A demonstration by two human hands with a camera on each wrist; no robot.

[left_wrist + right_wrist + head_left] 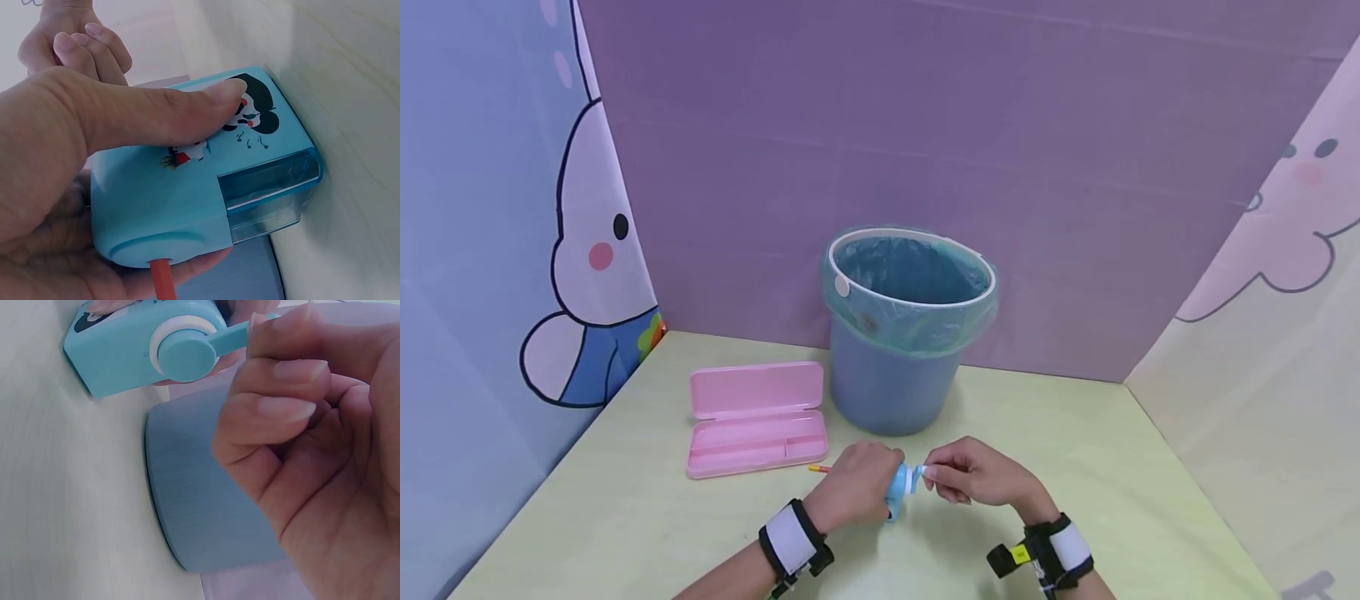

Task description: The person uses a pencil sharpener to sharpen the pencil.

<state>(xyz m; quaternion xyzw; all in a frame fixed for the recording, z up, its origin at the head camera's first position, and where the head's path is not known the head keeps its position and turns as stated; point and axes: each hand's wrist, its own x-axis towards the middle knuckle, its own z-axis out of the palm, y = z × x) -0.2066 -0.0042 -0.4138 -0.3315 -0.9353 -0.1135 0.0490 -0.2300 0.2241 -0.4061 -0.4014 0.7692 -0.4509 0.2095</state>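
Observation:
A light-blue crank pencil sharpener [156, 206] with cartoon prints and a clear shavings drawer [269, 194] is gripped by my left hand [858, 483], thumb across its printed face. An orange-red pencil [163, 281] sticks out of the sharpener's hole, its end showing left of the hand in the head view. My right hand [973, 472] pinches the end of the crank handle [231, 339] between thumb and forefinger, the other fingers curled into the palm. In the right wrist view the crank's round hub [186, 355] faces the camera.
Behind the hands stands a blue bucket [887, 383] lined with a green plastic bag [917, 329]. An open pink pencil case [756, 450] lies left of it on the pale table [625, 508]. A purple backdrop [880, 117] rises along the back, with cartoon-printed panels at both sides.

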